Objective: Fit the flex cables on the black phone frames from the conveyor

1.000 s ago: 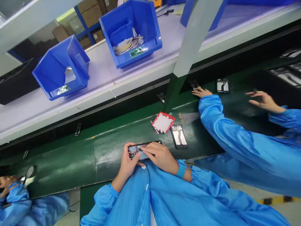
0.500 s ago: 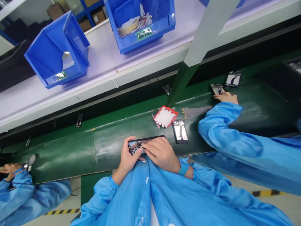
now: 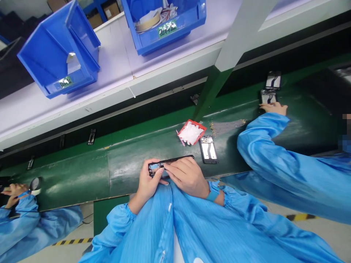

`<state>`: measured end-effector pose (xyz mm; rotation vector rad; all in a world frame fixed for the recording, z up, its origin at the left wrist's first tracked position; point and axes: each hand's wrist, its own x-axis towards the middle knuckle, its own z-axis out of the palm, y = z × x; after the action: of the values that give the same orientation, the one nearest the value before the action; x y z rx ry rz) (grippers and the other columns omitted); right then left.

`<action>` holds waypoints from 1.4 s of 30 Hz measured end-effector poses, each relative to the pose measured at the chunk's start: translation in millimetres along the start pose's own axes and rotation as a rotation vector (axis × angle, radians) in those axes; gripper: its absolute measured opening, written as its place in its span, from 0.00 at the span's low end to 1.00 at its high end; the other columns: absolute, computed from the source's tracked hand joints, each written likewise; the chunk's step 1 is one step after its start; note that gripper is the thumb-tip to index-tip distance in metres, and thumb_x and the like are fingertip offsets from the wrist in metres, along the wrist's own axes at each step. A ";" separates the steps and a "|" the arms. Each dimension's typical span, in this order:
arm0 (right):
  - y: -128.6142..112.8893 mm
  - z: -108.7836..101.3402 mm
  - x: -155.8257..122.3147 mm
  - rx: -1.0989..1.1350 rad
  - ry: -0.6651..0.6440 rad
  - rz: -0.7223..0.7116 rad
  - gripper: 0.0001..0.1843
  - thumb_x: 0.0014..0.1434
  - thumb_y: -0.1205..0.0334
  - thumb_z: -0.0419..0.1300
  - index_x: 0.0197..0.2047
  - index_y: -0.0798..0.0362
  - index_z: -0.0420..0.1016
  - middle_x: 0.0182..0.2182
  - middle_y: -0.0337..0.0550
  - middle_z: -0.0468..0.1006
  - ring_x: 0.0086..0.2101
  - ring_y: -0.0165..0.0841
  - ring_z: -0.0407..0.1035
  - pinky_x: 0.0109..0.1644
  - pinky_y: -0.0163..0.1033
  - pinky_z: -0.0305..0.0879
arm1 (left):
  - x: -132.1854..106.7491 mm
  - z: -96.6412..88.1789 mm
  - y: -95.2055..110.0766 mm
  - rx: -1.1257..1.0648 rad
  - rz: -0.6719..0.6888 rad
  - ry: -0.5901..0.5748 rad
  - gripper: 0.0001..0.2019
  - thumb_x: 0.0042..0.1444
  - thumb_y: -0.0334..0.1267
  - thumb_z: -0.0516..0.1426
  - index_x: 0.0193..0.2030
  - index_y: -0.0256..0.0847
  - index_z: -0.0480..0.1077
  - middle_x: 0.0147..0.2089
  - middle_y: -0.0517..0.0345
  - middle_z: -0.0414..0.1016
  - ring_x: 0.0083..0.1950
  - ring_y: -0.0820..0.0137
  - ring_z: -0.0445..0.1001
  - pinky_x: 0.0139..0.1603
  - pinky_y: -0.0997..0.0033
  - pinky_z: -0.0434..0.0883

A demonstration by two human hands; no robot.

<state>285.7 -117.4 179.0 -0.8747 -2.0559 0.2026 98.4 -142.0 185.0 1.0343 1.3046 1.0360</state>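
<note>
An opened phone [image 3: 155, 166] with its circuit board showing lies across my two hands, just over the front edge of the bench. My left hand [image 3: 149, 179] grips its left end, thumb on the near side. Over the phone's middle and right part is my right hand [image 3: 188, 177], its thumb and fingers pinched down against the inside; anything tiny between those fingertips is hidden. Just beyond my right hand, a second opened phone [image 3: 209, 150] rests on the bench. Behind it sits a red tray [image 3: 192, 132] heaped with small white pieces.
Thin cables [image 3: 226, 126] lie right of the tray. A co-worker's hand [image 3: 275, 108] at the right touches another opened phone [image 3: 268, 96]. Another person's hands [image 3: 15, 191] are at far left. Blue bins [image 3: 61, 54] stand on the shelf [image 3: 115, 69] above the green bench [image 3: 82, 179].
The co-worker's hand at right has moved away with a phone, placing it close beside another one. My hands stay on the phone, with only a slight shift. The view has tilted a little.
</note>
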 end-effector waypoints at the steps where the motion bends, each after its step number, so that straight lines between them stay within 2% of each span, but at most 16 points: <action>1: -0.4 -0.4 0.1 -0.002 -0.001 -0.002 0.10 0.72 0.72 0.59 0.54 0.56 0.78 0.37 0.45 0.82 0.37 0.40 0.73 0.41 0.48 0.64 | -0.1 0.2 0.6 -0.006 -0.004 0.005 0.24 0.59 0.52 0.67 0.55 0.42 0.66 0.46 0.56 0.73 0.32 0.70 0.81 0.25 0.69 0.84; 5: -1.7 -1.2 0.0 -0.001 0.002 0.004 0.09 0.72 0.72 0.59 0.53 0.56 0.77 0.37 0.45 0.82 0.37 0.39 0.73 0.41 0.48 0.63 | 0.7 0.2 1.5 -0.043 -0.043 0.027 0.25 0.57 0.51 0.69 0.53 0.41 0.68 0.45 0.56 0.76 0.33 0.68 0.81 0.26 0.67 0.84; 10: -0.4 0.6 -1.6 -0.009 -0.029 0.023 0.10 0.74 0.70 0.58 0.54 0.54 0.77 0.38 0.44 0.83 0.37 0.38 0.73 0.40 0.47 0.63 | 2.4 1.6 5.8 -0.035 -0.072 0.039 0.24 0.56 0.51 0.69 0.52 0.40 0.69 0.36 0.59 0.75 0.30 0.69 0.79 0.25 0.68 0.83; 15: -0.8 1.6 0.0 0.002 -0.022 0.025 0.08 0.73 0.70 0.59 0.52 0.57 0.78 0.37 0.45 0.82 0.37 0.39 0.73 0.39 0.47 0.63 | 3.8 3.0 9.1 0.009 -0.055 0.059 0.26 0.54 0.53 0.69 0.52 0.41 0.69 0.45 0.56 0.75 0.32 0.71 0.78 0.23 0.70 0.82; 18: -0.8 -0.5 3.0 0.027 -0.029 0.015 0.09 0.73 0.71 0.59 0.52 0.56 0.78 0.39 0.46 0.82 0.39 0.39 0.74 0.41 0.47 0.66 | 7.3 -1.6 8.2 0.022 -0.043 0.109 0.25 0.55 0.54 0.68 0.52 0.40 0.69 0.39 0.59 0.74 0.28 0.72 0.75 0.20 0.73 0.79; 20: 2.7 -2.5 4.7 0.043 0.021 0.067 0.09 0.72 0.71 0.59 0.52 0.53 0.78 0.43 0.47 0.82 0.43 0.41 0.75 0.47 0.49 0.68 | 9.9 -6.7 7.4 0.018 -0.024 0.176 0.26 0.56 0.54 0.68 0.53 0.41 0.69 0.39 0.59 0.73 0.28 0.73 0.74 0.19 0.73 0.78; 22: 10.3 -3.9 5.1 0.041 0.101 0.204 0.10 0.71 0.69 0.60 0.53 0.51 0.77 0.49 0.50 0.80 0.49 0.45 0.74 0.53 0.53 0.69 | 11.0 -11.7 6.8 0.006 0.001 0.237 0.26 0.58 0.54 0.67 0.55 0.42 0.68 0.42 0.57 0.73 0.30 0.73 0.75 0.21 0.73 0.79; 24: 20.8 -3.3 3.7 0.063 0.123 0.367 0.16 0.69 0.66 0.60 0.59 0.50 0.74 0.53 0.52 0.77 0.53 0.48 0.73 0.57 0.57 0.70 | 10.1 -14.7 6.7 0.013 0.015 0.260 0.26 0.58 0.54 0.67 0.56 0.42 0.68 0.45 0.56 0.73 0.33 0.72 0.77 0.23 0.73 0.81; 27: 34.4 0.9 -0.3 0.220 0.041 0.526 0.23 0.66 0.64 0.59 0.64 0.49 0.69 0.48 0.49 0.80 0.46 0.45 0.77 0.53 0.53 0.76 | 7.0 -14.8 7.3 0.056 0.026 0.263 0.26 0.58 0.54 0.67 0.55 0.41 0.69 0.45 0.55 0.74 0.34 0.70 0.78 0.23 0.72 0.81; 30: 39.2 4.8 -2.6 0.320 0.021 0.563 0.22 0.64 0.66 0.57 0.61 0.49 0.70 0.45 0.45 0.81 0.39 0.40 0.78 0.48 0.48 0.79 | 5.1 -12.7 9.1 0.077 0.054 0.285 0.25 0.58 0.55 0.66 0.55 0.42 0.69 0.47 0.53 0.74 0.37 0.68 0.80 0.23 0.74 0.80; 33: 38.1 5.6 -2.2 0.337 0.033 0.557 0.22 0.62 0.66 0.58 0.60 0.49 0.70 0.46 0.45 0.80 0.39 0.40 0.78 0.49 0.48 0.79 | 4.1 -11.4 11.4 0.099 0.071 0.287 0.25 0.59 0.54 0.66 0.55 0.42 0.69 0.47 0.53 0.74 0.38 0.67 0.82 0.23 0.75 0.80; 38: 38.5 6.6 -2.0 0.355 0.063 0.556 0.23 0.61 0.67 0.59 0.59 0.49 0.70 0.47 0.46 0.79 0.39 0.39 0.77 0.49 0.48 0.78 | -0.9 -9.3 12.0 0.141 0.117 0.203 0.24 0.64 0.54 0.63 0.57 0.41 0.67 0.40 0.56 0.76 0.31 0.69 0.82 0.26 0.73 0.81; 42: 40.4 7.9 -2.8 0.375 0.097 0.567 0.21 0.63 0.66 0.58 0.60 0.49 0.70 0.49 0.47 0.79 0.42 0.40 0.77 0.51 0.49 0.77 | -5.3 -6.2 10.5 0.181 0.198 0.157 0.21 0.67 0.52 0.61 0.57 0.41 0.65 0.45 0.52 0.78 0.30 0.69 0.82 0.27 0.73 0.81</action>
<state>301.3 -88.0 154.5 -1.1761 -1.5649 0.8066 92.2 -144.7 196.3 1.2593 1.4659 1.1835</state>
